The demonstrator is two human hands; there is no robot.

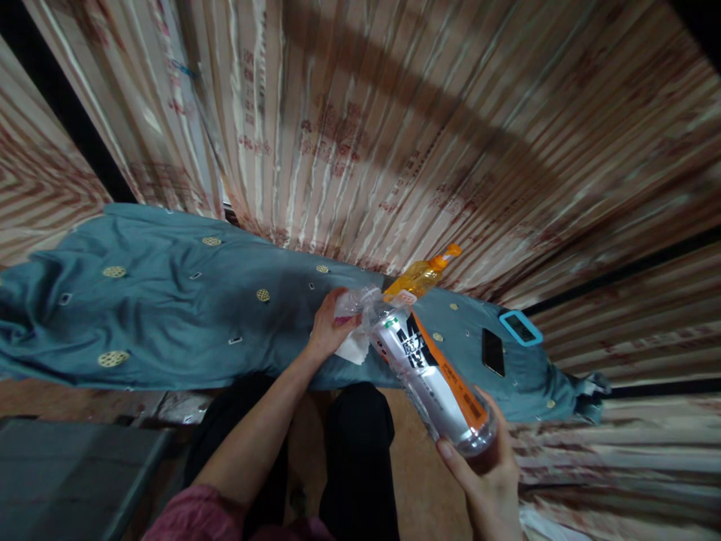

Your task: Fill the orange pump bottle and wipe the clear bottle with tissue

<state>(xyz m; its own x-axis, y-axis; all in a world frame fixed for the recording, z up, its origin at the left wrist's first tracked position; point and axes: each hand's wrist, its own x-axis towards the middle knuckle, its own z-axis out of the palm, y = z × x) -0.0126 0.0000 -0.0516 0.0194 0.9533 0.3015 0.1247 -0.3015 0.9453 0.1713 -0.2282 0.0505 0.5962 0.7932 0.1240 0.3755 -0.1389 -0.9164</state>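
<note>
Bottle (433,379) with a silver-and-orange label leans across the front edge of the cloth-covered tabletop (169,308), its base clasped in the right hand's (489,469) grip. The left hand's (331,324) grip pinches a white tissue (354,349) beside the bottle's neck. Behind stands an orange pump bottle (417,279); rightward lie a phone (493,352) and a blue-framed timer (521,328).

The cloth-covered desk (185,300) is bearing a yellow bottle (418,278) at its far edge, phone (493,351) and blue-framed device (521,328) toward the right end.
</note>
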